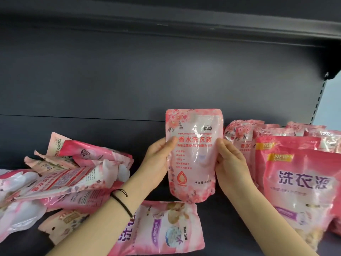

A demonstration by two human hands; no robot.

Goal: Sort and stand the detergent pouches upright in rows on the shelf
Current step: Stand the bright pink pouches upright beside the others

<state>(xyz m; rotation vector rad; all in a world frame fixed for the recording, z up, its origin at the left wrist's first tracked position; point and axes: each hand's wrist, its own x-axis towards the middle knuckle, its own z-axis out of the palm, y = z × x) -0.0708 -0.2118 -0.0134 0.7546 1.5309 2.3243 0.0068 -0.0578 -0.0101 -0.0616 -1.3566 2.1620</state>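
Note:
A pale pink floral detergent pouch (192, 157) is held upright above the dark shelf (227, 228), label facing me. My left hand (158, 159) grips its left edge and my right hand (230, 163) grips its right edge, thumbs on the front. To the right stand upright rows: pale floral pouches (239, 139) at the back and larger deep-pink pouches with purple lettering (302, 183) in front. A loose heap of pouches (73, 174) lies on the left. One deep-pink pouch (162, 228) lies flat under my left forearm.
The dark back panel (147, 80) of the shelf rises behind everything, with an upper shelf (184, 28) overhead. A slotted upright (319, 100) marks the right end. Bare shelf surface (227, 228) shows between my forearms.

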